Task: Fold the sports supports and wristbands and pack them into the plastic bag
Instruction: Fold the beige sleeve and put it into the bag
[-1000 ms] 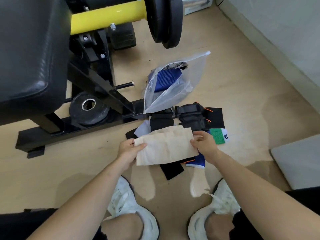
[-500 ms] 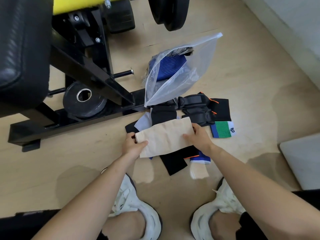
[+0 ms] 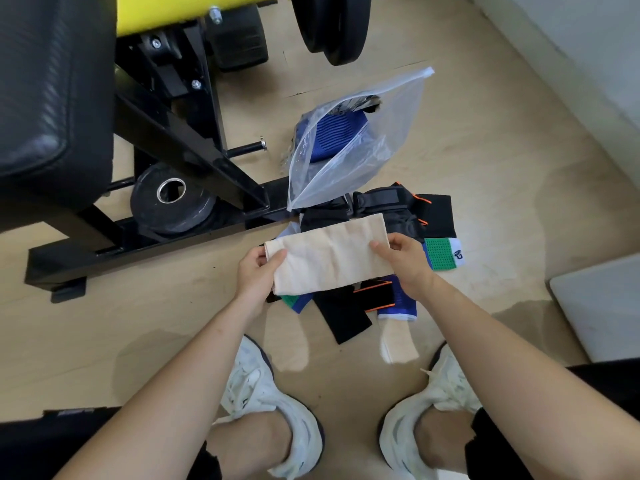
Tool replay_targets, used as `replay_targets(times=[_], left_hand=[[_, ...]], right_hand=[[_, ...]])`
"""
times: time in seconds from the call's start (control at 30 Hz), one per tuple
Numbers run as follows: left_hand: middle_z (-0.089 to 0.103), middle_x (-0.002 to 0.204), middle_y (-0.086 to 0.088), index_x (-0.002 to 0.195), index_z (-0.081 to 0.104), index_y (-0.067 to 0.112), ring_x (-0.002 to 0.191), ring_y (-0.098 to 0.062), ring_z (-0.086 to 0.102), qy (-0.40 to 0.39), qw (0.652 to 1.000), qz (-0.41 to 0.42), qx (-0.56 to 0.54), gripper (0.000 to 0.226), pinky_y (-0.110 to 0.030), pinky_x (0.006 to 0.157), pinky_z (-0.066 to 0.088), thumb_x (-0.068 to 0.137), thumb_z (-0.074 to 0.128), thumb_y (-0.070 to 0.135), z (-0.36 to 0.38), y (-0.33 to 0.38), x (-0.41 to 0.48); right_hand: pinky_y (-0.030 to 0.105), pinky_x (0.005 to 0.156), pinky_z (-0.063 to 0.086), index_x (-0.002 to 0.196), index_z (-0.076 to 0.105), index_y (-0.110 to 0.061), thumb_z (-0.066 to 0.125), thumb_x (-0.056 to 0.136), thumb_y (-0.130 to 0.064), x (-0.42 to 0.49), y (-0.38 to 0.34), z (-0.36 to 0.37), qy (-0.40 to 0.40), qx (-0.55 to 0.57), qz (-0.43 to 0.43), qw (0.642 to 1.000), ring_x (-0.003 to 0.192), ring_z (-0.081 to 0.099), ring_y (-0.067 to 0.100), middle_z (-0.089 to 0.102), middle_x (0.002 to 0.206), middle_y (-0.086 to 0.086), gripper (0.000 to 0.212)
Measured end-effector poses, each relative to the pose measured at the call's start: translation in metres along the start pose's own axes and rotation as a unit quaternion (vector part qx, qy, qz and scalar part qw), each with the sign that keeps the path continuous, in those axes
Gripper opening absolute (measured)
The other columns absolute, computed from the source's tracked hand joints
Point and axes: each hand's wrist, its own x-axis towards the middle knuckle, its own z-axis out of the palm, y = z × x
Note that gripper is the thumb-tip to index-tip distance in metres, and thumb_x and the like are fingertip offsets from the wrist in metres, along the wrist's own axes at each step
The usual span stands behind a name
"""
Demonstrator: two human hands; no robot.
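Observation:
A folded beige support (image 3: 329, 254) is held flat above a pile of supports on the floor. My left hand (image 3: 258, 273) grips its left end, thumb on top. My right hand (image 3: 403, 259) pinches its right end. Under it lie black straps with orange trim (image 3: 346, 313), black wrist wraps (image 3: 388, 202), a blue sleeve (image 3: 398, 303), another beige piece (image 3: 398, 341) and a green, blue and white wristband (image 3: 441, 254). A clear plastic zip bag (image 3: 374, 143) lies just beyond the pile, with a blue support (image 3: 336, 133) inside it.
A black bench frame (image 3: 156, 237) with a padded seat (image 3: 52, 98), a weight plate (image 3: 171, 206) and hanging plates (image 3: 332, 26) stands to the left and back. A grey mat (image 3: 599, 306) lies at right. My white shoes (image 3: 270, 403) are below the pile.
Both hands carried the beige support a little farther from me, towards the bag, and it now lies flatter and more stretched between them. The view shifted closer to the pile.

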Motion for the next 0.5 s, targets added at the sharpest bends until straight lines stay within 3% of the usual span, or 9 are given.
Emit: replay_targets(times=[0.07, 0.23, 0.37, 0.43, 0.5], left_hand=[[0.072, 0.104, -0.004, 0.110, 0.064, 0.013, 0.095, -0.021, 0.071, -0.005, 1.000, 0.004, -0.011, 0.025, -0.034, 0.071, 0.056, 0.091, 0.074, 0.026, 0.005, 0.006, -0.002], [0.074, 0.108, -0.003, 0.105, 0.065, 0.018, 0.100, -0.022, 0.071, -0.058, 0.998, 0.010, -0.015, 0.033, -0.043, 0.087, 0.056, 0.080, 0.080, 0.033, 0.026, 0.019, -0.012], [0.072, 0.105, -0.004, 0.106, 0.063, 0.020, 0.097, -0.021, 0.072, -0.104, 0.994, 0.016, 0.012, 0.028, -0.045, 0.078, 0.062, 0.084, 0.079, 0.027, 0.049, 0.026, -0.025], [0.071, 0.104, -0.006, 0.109, 0.061, 0.016, 0.092, -0.019, 0.074, -0.128, 0.992, 0.015, -0.003, 0.027, -0.038, 0.069, 0.062, 0.088, 0.076, 0.024, 0.057, 0.032, -0.034], [0.073, 0.102, -0.009, 0.112, 0.062, 0.013, 0.087, -0.020, 0.075, -0.154, 0.987, -0.004, -0.041, 0.025, -0.035, 0.068, 0.061, 0.095, 0.068, 0.030, 0.061, 0.040, -0.042]], right_hand=[[0.050, 0.090, 0.057, 0.099, 0.070, -0.011, 0.072, 0.089, -0.015, -0.006, -0.001, 0.003, -0.004, 0.007, -0.008, 1.000, 0.093, 0.071, 0.029, 0.075, 0.100, 0.011, 0.010], [0.050, 0.091, 0.056, 0.112, 0.070, -0.014, 0.068, 0.092, -0.015, -0.021, 0.000, 0.017, -0.043, 0.026, -0.031, 0.998, 0.101, 0.070, 0.031, 0.075, 0.104, 0.009, 0.020], [0.053, 0.089, 0.056, 0.118, 0.068, -0.017, 0.065, 0.094, -0.016, -0.033, -0.004, 0.029, -0.080, 0.032, -0.027, 0.996, 0.097, 0.070, 0.029, 0.075, 0.103, 0.012, 0.024], [0.056, 0.084, 0.055, 0.119, 0.068, -0.020, 0.064, 0.095, -0.019, -0.037, -0.006, 0.034, -0.101, 0.033, -0.029, 0.994, 0.094, 0.071, 0.033, 0.074, 0.102, 0.013, 0.024], [0.052, 0.078, 0.057, 0.120, 0.067, -0.021, 0.066, 0.095, -0.022, -0.042, -0.009, 0.037, -0.119, 0.039, -0.031, 0.992, 0.092, 0.071, 0.032, 0.074, 0.104, 0.012, 0.026]])
